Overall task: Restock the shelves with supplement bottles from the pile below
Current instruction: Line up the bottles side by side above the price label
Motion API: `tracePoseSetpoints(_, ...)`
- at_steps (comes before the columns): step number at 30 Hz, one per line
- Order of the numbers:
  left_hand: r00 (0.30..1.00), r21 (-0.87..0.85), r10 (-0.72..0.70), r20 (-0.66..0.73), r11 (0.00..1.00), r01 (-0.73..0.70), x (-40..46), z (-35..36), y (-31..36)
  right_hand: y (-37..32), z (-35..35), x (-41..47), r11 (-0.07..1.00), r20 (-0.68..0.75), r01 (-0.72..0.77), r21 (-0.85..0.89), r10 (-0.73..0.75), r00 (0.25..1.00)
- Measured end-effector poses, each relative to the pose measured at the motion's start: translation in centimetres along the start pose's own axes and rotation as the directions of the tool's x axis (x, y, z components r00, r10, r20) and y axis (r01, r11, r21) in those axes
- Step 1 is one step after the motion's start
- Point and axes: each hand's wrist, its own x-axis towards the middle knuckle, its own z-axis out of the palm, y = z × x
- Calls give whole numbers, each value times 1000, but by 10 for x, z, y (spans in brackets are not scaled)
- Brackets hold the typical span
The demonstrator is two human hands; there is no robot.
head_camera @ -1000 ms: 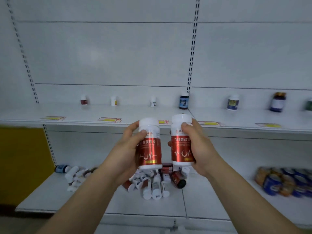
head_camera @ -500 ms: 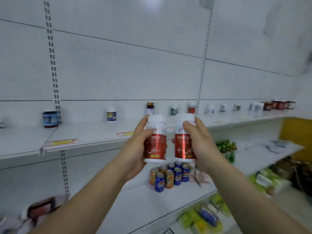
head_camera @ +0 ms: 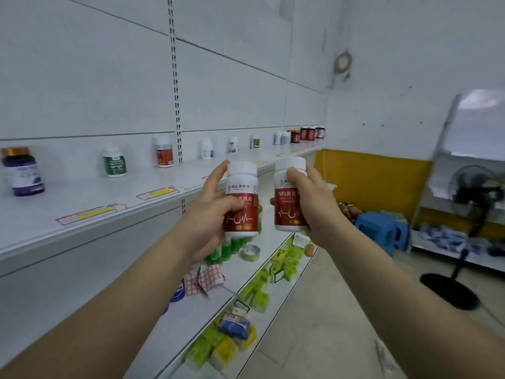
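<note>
I hold two white bottles with red labels upright in front of me. My left hand (head_camera: 211, 212) grips the left red-label bottle (head_camera: 242, 198), and my right hand (head_camera: 314, 206) grips the right red-label bottle (head_camera: 288, 198). Both are held in the air to the right of the white upper shelf (head_camera: 82, 198), past its front edge. Single supplement bottles stand spaced along that shelf: a purple one (head_camera: 23, 170), a green-label one (head_camera: 114, 162), a red-label one (head_camera: 164, 152) and several more toward the far end. The pile below is out of view.
The lower shelf (head_camera: 246, 269) carries green bottles (head_camera: 226, 248), a tape roll (head_camera: 249, 253) and a checked packet (head_camera: 203, 279). Yellow-green packs (head_camera: 259, 294) sit on the bottom shelf. A blue stool (head_camera: 382, 231) and a standing fan (head_camera: 470, 214) are on the right.
My view has swung right along the shelving, from the bottle pile to the far end of the aisle. Both hands still hold the bottles, now slightly farther apart.
</note>
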Motion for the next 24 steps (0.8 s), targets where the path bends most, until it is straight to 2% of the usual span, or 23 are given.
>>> tracePoseSetpoints(7, 995, -3, -28, 97, 1000, 28, 132, 7, -28, 21, -29, 113, 999, -109, -5, -49, 0, 994)
tracePoseSetpoints(13, 996, 35, -29, 88, 999, 26, 218, 15, -43, 43, -48, 208, 999, -67, -13, -49, 9, 998)
tracePoseSetpoints(16, 1000, 76, 12, 14, 997, -13, 255, 13, -52, 58, -49, 261, 999, 6, -5, -33, 5, 1000)
tracePoseSetpoints(19, 990, 170, 81, -115, 984, -60, 285, 7, -57, 76, -45, 311, 1000, 149, 0, -12, 2, 989)
tracePoseSetpoints(24, 924, 294, 168, -344, 954, -64, 316, -7, -55, 92, -22, 377, 999, 411, 14, 46, -31, 911)
